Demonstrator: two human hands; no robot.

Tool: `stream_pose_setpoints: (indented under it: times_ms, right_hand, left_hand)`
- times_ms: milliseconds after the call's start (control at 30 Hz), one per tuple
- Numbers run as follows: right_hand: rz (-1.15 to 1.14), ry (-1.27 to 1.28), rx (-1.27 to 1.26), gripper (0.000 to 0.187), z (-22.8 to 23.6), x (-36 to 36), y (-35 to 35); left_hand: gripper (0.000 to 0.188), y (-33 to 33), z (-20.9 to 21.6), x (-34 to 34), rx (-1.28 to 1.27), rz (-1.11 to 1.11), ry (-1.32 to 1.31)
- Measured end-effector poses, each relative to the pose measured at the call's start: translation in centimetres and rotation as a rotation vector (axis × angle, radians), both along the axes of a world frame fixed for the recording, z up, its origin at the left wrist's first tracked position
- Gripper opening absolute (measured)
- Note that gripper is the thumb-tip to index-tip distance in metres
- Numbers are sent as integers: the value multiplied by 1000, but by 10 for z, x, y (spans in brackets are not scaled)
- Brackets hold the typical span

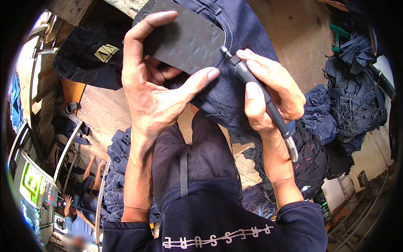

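Observation:
A dark blue denim garment (247, 31) with pale stitching lies before me. My left hand (157, 80) grips a flat, worn black plate (189, 35) over the denim, its index finger across the top and its thumb along the lower edge. Some of its fingers pass under the plate, partly out of sight. My right hand (275, 84) is closed round a slim black rotary handpiece (262, 90) with a metal flexible shaft at its rear. The handpiece's small metal tip points up and left, at the plate's right edge beside the curved seam.
Another dark garment with a yellow patch (90, 54) lies at the left. Heaps of dark cloth (354, 101) rise at the right, and folded denim (119, 180) is stacked at my left. A person (82, 214) is at the lower left, beyond a metal frame. Wooden boards (105, 107) show around me.

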State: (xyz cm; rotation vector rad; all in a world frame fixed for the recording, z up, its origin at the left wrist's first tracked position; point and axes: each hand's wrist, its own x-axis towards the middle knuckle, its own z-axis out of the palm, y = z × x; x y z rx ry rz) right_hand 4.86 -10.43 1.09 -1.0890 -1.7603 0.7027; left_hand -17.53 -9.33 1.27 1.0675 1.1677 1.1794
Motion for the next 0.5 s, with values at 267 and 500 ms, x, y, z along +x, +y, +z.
stream_pose_setpoints:
  times_ms: [267,500]
  right_hand:
    - [5,32,17,30,-2,-2,-1]
    - [18,33,26,30,1,-4,1]
  left_hand:
    - [98,0,1,-1,3,-2,15]
    - [99,-1,-1,-4,-3,2,-13]
